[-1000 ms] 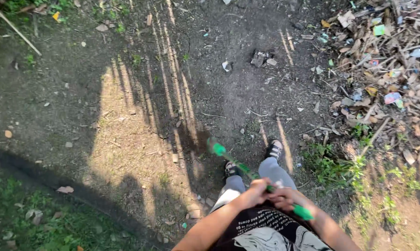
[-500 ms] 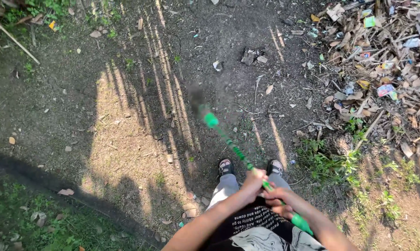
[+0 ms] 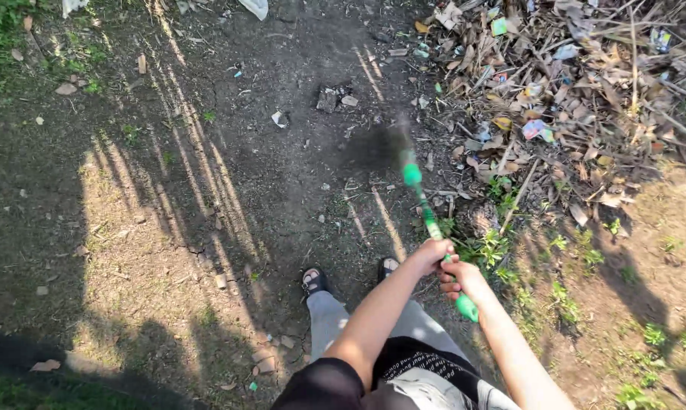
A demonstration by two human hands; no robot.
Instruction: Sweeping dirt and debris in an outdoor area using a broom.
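Both grips were closed around the green broom handle [image 3: 433, 224]: left hand [image 3: 433, 254] higher, right hand [image 3: 461, 279] nearer its end. Its blurred head [image 3: 395, 140] lay over the dirt ground [image 3: 206, 190], near the litter pile [image 3: 571, 91].

Bare dirt ground [image 3: 206, 152], streaked sunlight and shadow, heap of dry leaves [image 3: 578, 83] (litter mixed in), grass patches [image 3: 1, 30]
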